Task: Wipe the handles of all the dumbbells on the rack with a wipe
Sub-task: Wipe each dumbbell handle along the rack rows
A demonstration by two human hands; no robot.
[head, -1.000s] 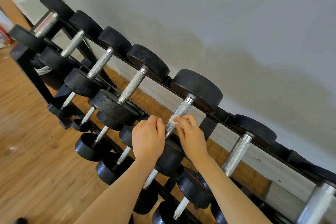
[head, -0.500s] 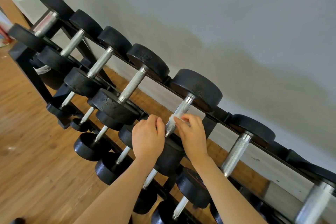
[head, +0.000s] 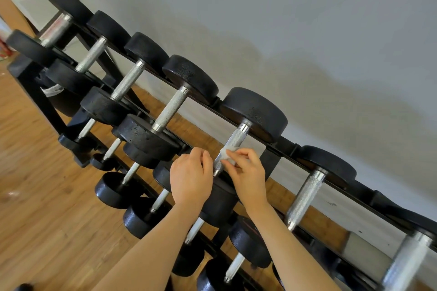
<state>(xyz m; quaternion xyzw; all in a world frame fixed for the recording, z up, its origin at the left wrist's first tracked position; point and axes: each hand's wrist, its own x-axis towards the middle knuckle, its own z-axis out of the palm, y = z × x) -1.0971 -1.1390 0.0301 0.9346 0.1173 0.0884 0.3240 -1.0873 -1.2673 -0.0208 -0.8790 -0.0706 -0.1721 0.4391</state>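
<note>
1. Knurled steel forms the handle (head: 233, 143) of the fifth dumbbell (head: 255, 112) on the top rail of the black rack (head: 30, 82), counted from the far end.
2. A small white wipe (head: 227, 154) lies against the lower half of that handle.
3. The right hand (head: 248, 173) pinches the wipe between curled fingers and thumb, pressing it on the metal.
4. The left hand (head: 190, 177) rests on the dumbbell's near head, fingers curled together, just beside the handle.
5. More dumbbells sit on lower tiers above a wooden floor (head: 35, 220).
</note>
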